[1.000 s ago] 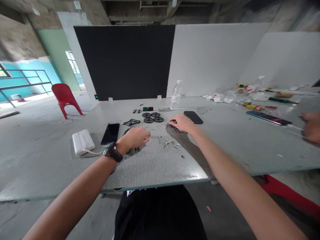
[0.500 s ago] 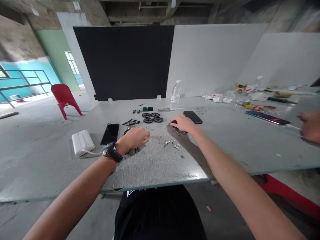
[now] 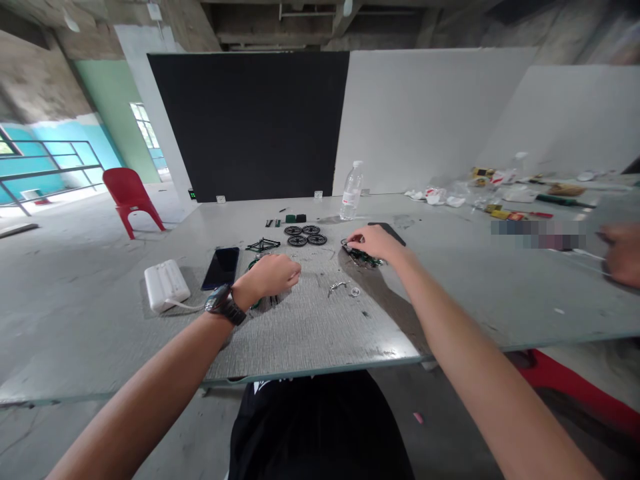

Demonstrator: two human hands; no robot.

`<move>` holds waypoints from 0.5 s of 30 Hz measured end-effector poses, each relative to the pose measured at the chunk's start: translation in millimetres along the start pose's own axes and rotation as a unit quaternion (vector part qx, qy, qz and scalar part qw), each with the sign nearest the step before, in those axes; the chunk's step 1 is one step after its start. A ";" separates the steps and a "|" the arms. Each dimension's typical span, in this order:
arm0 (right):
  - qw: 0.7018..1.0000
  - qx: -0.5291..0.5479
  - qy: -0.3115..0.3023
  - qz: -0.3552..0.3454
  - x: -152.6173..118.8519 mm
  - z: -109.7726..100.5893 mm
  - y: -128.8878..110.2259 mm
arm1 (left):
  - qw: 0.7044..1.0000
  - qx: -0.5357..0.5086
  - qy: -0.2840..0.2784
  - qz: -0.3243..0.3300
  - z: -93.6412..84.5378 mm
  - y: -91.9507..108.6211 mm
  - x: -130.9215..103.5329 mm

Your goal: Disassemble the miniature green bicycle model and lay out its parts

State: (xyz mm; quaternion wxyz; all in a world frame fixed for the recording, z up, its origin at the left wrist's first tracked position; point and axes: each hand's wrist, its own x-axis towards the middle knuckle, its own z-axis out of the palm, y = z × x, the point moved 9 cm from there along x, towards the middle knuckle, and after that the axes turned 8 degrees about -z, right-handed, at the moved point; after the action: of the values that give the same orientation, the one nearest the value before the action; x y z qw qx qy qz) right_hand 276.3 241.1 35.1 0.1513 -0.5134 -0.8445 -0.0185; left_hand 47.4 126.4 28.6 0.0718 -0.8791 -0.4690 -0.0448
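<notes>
My left hand (image 3: 276, 274), with a dark watch on the wrist, is closed above the table. Its fingers are curled, and what they hold, if anything, is hidden. Green and black small parts (image 3: 256, 305) partly show under it. My right hand (image 3: 376, 241) is pinched over a pile of small green and silver parts (image 3: 364, 258); a tiny thing at its fingertips is too small to name. Between the hands lie a silver curved part (image 3: 337, 288) and a small round part (image 3: 355, 292). Beyond them are several black toy wheels (image 3: 296, 241) and a dark toy bicycle frame (image 3: 263, 245).
A phone (image 3: 221, 268) and a white power bank (image 3: 166, 285) with a cable lie at left. A water bottle (image 3: 352, 191) stands behind, near a dark phone (image 3: 393, 233). Another person's hand (image 3: 621, 257) is at the far right, by scattered tools and wrappers.
My right hand has shifted slightly to the right and lifted a little, baring more of the parts pile beneath it. My left hand has stayed almost still.
</notes>
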 end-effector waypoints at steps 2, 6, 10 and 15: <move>1.000 0.010 -0.002 0.012 -4.0 -8.8 7.6 | 1.000 0.000 0.000 0.000 0.6 -0.6 0.4; 0.996 0.023 -0.064 0.050 -14.2 -10.3 23.2 | 1.000 -0.003 0.000 0.002 1.6 -1.1 1.1; 0.987 0.037 -0.128 0.089 -23.3 -1.2 34.2 | 1.000 -0.005 0.002 0.002 1.1 -0.6 0.9; 0.988 0.032 -0.119 0.088 -20.8 1.8 38.5 | 1.000 -0.007 0.003 0.004 1.3 -0.9 0.6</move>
State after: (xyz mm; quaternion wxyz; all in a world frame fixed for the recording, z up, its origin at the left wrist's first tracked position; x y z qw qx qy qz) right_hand 318.4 241.6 22.9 0.0672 -0.5792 -0.8081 0.0832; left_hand 47.0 127.6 27.5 0.0674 -0.8813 -0.4651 -0.0500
